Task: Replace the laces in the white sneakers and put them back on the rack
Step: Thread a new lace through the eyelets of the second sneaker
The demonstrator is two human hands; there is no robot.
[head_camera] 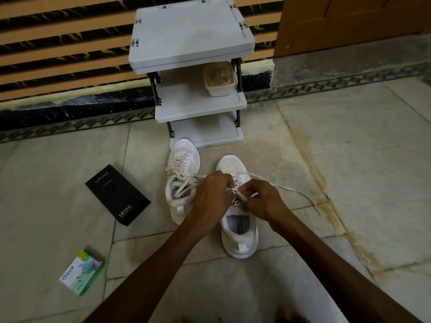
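Left hand (211,197) and right hand (263,201) hide the near sneaker (239,231) eyelets and the lace (288,188) routing there, forearms (163,264) clipped at 6 o'clock, rack (193,38) top clipped at 12, container (219,79) contents too blurred to tell.

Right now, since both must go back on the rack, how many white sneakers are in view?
2. The left sneaker stands before the rack; the right sneaker sits beside it, under the left hand and right hand pinching its lace. None looks hidden.
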